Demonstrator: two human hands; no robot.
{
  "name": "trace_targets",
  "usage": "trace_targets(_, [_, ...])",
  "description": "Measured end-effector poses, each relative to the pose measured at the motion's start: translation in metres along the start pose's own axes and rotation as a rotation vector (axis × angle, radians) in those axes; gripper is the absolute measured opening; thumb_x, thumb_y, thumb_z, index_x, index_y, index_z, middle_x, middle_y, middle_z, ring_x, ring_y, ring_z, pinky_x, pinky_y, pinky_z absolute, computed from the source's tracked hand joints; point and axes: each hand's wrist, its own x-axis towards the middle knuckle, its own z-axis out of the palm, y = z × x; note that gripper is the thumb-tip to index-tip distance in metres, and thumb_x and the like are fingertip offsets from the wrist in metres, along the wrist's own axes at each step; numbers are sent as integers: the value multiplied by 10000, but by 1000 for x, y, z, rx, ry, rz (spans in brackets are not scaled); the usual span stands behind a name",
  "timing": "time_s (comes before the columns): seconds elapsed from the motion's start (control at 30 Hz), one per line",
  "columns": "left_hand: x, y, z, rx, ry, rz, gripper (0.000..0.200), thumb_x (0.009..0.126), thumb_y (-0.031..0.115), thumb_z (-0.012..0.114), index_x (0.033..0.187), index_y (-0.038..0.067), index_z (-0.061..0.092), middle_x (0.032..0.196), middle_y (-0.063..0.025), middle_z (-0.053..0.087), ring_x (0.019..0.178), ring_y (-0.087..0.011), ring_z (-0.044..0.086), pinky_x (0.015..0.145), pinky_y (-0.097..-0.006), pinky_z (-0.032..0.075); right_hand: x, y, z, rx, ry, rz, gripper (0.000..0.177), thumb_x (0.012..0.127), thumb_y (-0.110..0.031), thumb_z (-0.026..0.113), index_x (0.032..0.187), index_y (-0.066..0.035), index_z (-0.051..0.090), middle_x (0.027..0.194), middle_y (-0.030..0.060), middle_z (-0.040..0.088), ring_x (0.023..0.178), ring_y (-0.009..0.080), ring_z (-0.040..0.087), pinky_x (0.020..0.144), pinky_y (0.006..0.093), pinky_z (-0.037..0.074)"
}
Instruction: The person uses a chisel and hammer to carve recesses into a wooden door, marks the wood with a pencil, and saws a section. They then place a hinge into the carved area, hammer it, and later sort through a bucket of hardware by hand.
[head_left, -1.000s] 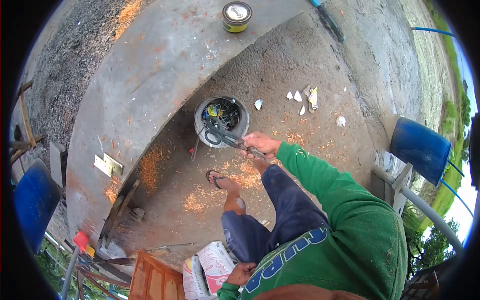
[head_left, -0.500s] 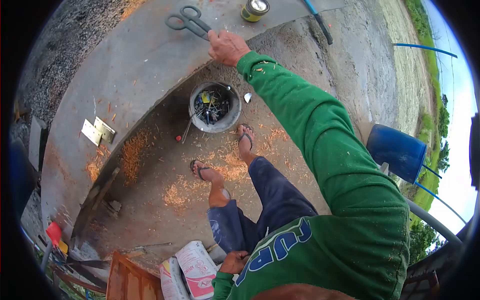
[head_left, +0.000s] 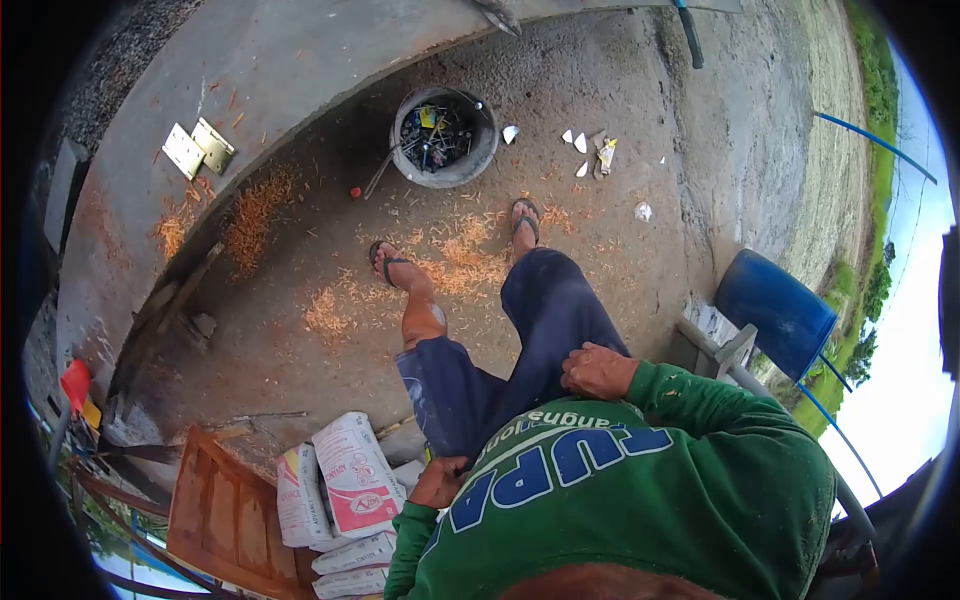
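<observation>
Our right hand (head_left: 598, 370) lies on the thigh of the dark blue trousers (head_left: 550, 300), fingers bent loosely against the cloth and gripping nothing we can see. Our left hand (head_left: 440, 483) sits at the hip, just beside the stacked white printed sacks (head_left: 350, 480). The green shirt (head_left: 640, 490) partly covers its fingers, so we cannot tell their state. We judge the loose orange wood shavings (head_left: 470, 270) a slip risk in open sandals (head_left: 385, 258), with the grey round bucket (head_left: 450, 178) of tangled metal tools close ahead.

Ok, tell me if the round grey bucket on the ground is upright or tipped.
Upright: the round grey bucket has its open mouth facing up, with dark metal tools inside.
</observation>
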Motion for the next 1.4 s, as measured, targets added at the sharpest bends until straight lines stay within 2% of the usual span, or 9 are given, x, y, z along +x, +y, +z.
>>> trace_targets(0.03, [-8, 21, 13, -499, -62, -112, 173, 891, 127, 637, 999, 0, 683, 864, -67, 704, 764, -50, 543, 699, -269, 483, -8, 3, -3, 199, 53, -22, 152, 838, -152, 588, 897, -21, 638, 878, 138, 615, 932, 361, 574, 779, 466, 460])
trace_targets(0.23, [43, 21, 54, -346, -98, -182, 166, 902, 134, 627, 1007, 21, 688, 893, -14, 699, 773, -50, 559, 698, -247, 477, -34, 59, -58, 617, -238, -110, 112, 819, -79, 543, 852, 9, 604, 781, 178, 630, 733, 340, 614, 673, 407, 470])
trace_targets(0.3, [83, 29, 25, 74, -239, -242, 217, 874, 142, 660, 1046, 10, 670, 850, -49, 693, 777, -96, 602, 709, -268, 496, -13, 103, -84, 863, -465, 158, 192, 846, -124, 618, 985, 7, 641, 863, 151, 678, 770, 307, 648, 739, 333, 518])
trace_targets(0.4, [167, 98, -58, 271, -58, -45, 279, 868, 102, 657, 1116, -22, 636, 906, -88, 702, 845, -124, 639, 736, -290, 511, 72, 201, -109, 295, 50, 39, 370, 783, -154, 672, 1110, 13, 628, 1020, 187, 662, 932, 333, 644, 832, 386, 514])
trace_targets(0.6, [426, 177, -263, 1007, 1002, 618, 465, 807, 190, 673, 1194, -42, 558, 1137, -256, 608, 1032, -425, 591, 901, -454, 469, 298, 364, -192, -408, 883, 16, 446, 724, -159, 640, 1145, -16, 606, 1193, 186, 568, 1127, 377, 538, 966, 434, 446])
trace_targets(0.77, [517, 224, -308, 1124, 1190, 345, 306, 837, 219, 659, 1017, -21, 599, 1084, -237, 638, 1019, -408, 608, 874, -485, 476, 340, 401, -237, -374, 1369, 170, 408, 729, -159, 646, 1129, -81, 630, 1161, 176, 571, 1101, 377, 546, 954, 435, 451])
trace_targets(0.9, [524, 241, -307, 1163, 1039, 175, 293, 844, 245, 663, 1023, 21, 603, 1035, -218, 661, 1011, -390, 623, 865, -488, 483, 330, 457, -259, -167, 981, 149, 340, 768, -235, 636, 1070, -86, 677, 1036, 142, 675, 950, 335, 640, 858, 413, 519])
trace_targets(1.07, [544, 228, -315, 1193, 1197, 233, 286, 848, 173, 594, 1089, 19, 590, 1074, -221, 648, 995, -403, 626, 843, -494, 499, 353, 503, -280, -612, 775, -189, 315, 789, -281, 606, 1038, -112, 697, 994, 143, 689, 899, 324, 661, 827, 416, 531])
trace_targets(1.4, [570, 238, -330, 1085, 1239, 89, 512, 846, 327, 655, 1160, -68, 567, 1176, -293, 581, 1108, -443, 553, 918, -475, 446, 333, 474, -190, 177, 1191, -138, 485, 872, -242, 577, 1297, -12, 535, 1090, 256, 634, 1006, 414, 609, 908, 461, 481])
